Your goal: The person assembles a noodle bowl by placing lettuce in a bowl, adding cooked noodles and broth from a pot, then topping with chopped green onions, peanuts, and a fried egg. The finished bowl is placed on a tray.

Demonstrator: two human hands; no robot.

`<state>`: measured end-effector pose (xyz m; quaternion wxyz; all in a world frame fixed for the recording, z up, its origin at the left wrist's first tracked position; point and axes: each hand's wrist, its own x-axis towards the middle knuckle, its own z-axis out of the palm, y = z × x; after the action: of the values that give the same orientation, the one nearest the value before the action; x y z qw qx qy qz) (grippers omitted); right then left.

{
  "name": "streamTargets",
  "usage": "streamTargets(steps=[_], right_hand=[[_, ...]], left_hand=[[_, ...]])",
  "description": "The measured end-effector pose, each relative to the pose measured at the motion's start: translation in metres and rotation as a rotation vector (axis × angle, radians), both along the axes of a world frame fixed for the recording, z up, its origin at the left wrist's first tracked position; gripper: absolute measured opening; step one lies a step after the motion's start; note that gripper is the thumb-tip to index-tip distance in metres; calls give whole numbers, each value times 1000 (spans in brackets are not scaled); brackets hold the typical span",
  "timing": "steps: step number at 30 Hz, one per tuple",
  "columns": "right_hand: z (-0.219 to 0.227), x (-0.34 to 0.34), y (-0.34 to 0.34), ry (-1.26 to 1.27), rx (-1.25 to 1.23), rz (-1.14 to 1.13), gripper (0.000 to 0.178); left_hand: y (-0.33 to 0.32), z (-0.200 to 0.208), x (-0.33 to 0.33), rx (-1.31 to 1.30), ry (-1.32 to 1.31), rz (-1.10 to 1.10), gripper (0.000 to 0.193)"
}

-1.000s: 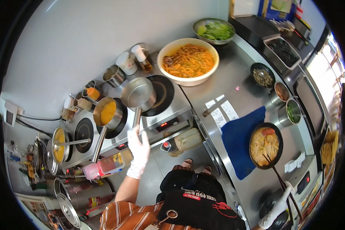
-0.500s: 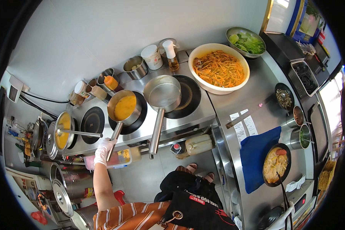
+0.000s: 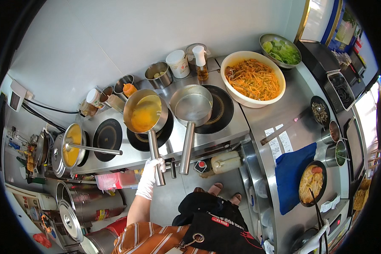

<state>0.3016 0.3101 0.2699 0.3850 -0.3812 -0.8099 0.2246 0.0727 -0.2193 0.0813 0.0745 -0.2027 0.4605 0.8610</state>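
My left hand (image 3: 149, 175), in a white glove, is closed round the metal handle of a saucepan (image 3: 161, 121) with yellow-orange liquid inside. The pan appears raised a little above a black round hob plate (image 3: 142, 143). Right beside it stands a second saucepan (image 3: 208, 111) holding cloudy pale liquid, its handle pointing toward me. At the lower right edge my gloved right hand (image 3: 316, 244) is partly cut off and closed on dark chopsticks (image 3: 316, 207). Their tips rest in a black bowl (image 3: 324, 183) of noodles with reddish and pale toppings, next to a blue cloth (image 3: 290, 180).
A cream tub (image 3: 255, 104) of shredded orange vegetables and a bowl of greens (image 3: 282, 52) stand at the back right. A spray bottle (image 3: 202, 73) and several containers line the wall. Farther left is a pot of yellow liquid (image 3: 75, 139) with a long handle across it.
My left hand has raised the saucepan and swung its handle to the right; the liquid inside has shifted. The whole view has moved slightly. My right hand stays near the noodle bowl.
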Motion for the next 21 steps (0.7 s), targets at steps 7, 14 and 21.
streamTargets(steps=[7, 14, 21], right_hand=[[-23, 37, 32, -27, -8, 8, 25], [-54, 63, 68, 170, -209, 47, 28], [-47, 73, 73, 183, -192, 93, 16]], left_hand=[[10, 63, 11, -187, -89, -29, 25], [67, 105, 36, -349, -19, -230, 24], [164, 130, 58, -407, 9, -543, 25]])
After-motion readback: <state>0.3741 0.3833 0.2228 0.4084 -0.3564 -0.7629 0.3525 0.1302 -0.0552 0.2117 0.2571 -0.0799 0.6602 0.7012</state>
